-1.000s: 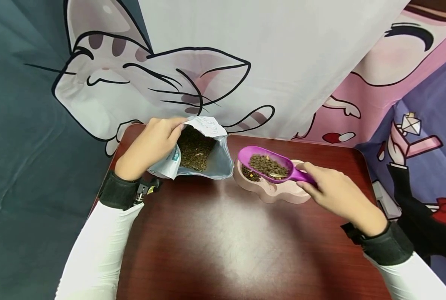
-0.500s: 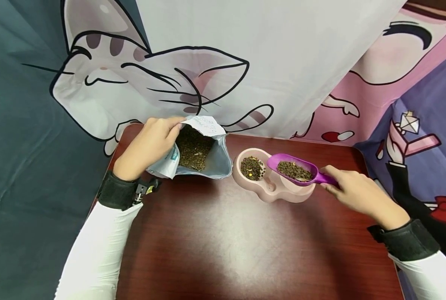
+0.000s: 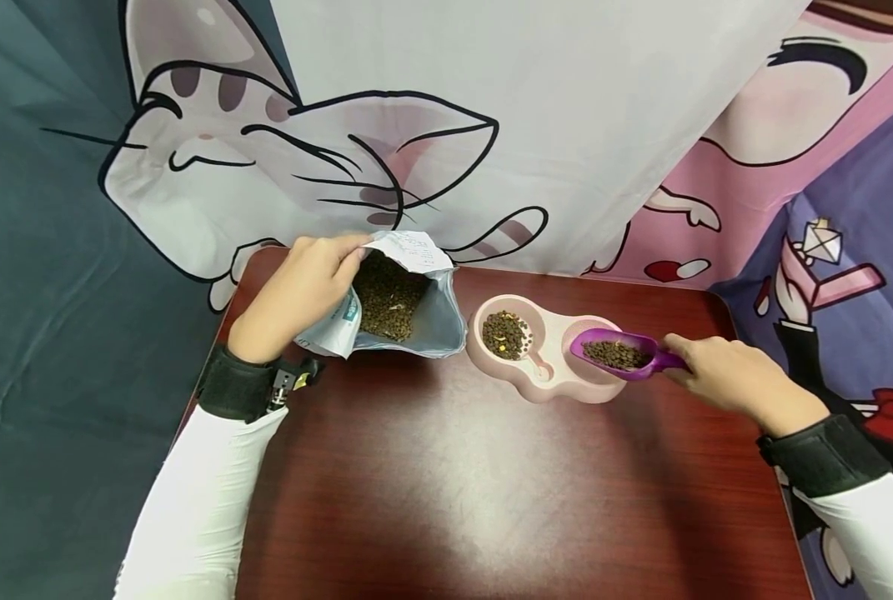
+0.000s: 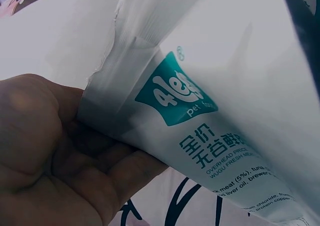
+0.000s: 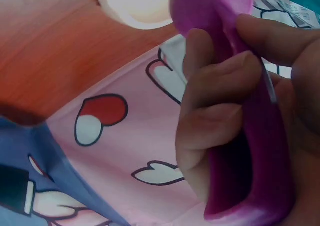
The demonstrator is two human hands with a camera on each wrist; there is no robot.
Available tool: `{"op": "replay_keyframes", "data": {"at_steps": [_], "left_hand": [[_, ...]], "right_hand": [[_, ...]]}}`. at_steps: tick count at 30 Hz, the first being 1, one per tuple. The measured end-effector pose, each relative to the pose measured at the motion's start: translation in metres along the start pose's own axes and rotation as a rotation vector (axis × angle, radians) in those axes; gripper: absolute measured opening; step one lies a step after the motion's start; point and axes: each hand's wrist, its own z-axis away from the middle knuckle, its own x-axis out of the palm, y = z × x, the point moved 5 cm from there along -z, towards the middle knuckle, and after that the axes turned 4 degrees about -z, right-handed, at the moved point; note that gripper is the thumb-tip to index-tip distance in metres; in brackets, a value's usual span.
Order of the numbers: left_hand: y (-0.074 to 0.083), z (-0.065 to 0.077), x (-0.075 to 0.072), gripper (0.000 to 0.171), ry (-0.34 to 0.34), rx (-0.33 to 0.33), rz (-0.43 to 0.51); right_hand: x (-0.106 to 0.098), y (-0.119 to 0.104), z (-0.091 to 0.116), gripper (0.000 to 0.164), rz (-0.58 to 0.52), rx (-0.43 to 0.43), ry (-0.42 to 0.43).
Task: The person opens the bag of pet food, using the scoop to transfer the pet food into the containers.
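My right hand (image 3: 724,379) grips the handle of a purple scoop (image 3: 644,343) loaded with brown kibble (image 3: 617,355). The scoop hangs over the right bowl of a pale pink double pet bowl (image 3: 559,383). In the right wrist view, curled fingers (image 5: 220,81) and the thumb wrap the hollow handle (image 5: 272,161). Kibble (image 3: 502,335) with a few yellow bits lies in the left bowl. My left hand (image 3: 299,287) holds the top edge of an open pet food bag (image 3: 442,321), which has kibble inside. The left wrist view shows the bag's printed front (image 4: 215,116) between fingers and thumb.
A dark red wooden table (image 3: 454,483) bears the bag and the double bowl. Behind it hangs a white cloth (image 3: 566,125) printed with a cartoon cat, and printed cloth (image 3: 829,275) also borders the right side.
My right hand has carried the loaded scoop rightward, from over the left bowl to over the right bowl. The left hand and the bag have stayed nearly still.
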Motion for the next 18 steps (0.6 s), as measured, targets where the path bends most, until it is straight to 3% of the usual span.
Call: {"op": "replay_keyframes", "data": {"at_steps": [7, 18], "left_hand": [[0.002, 0.000, 0.000, 0.036, -0.012, 0.000, 0.014], [0.002, 0.001, 0.001, 0.036, -0.022, 0.001, 0.017]], "right_hand": [[-0.001, 0.002, -0.005, 0.017, 0.092, 0.015, -0.012], [-0.011, -0.005, -0.010, 0.031, 0.184, 0.043, 0.031]]}}
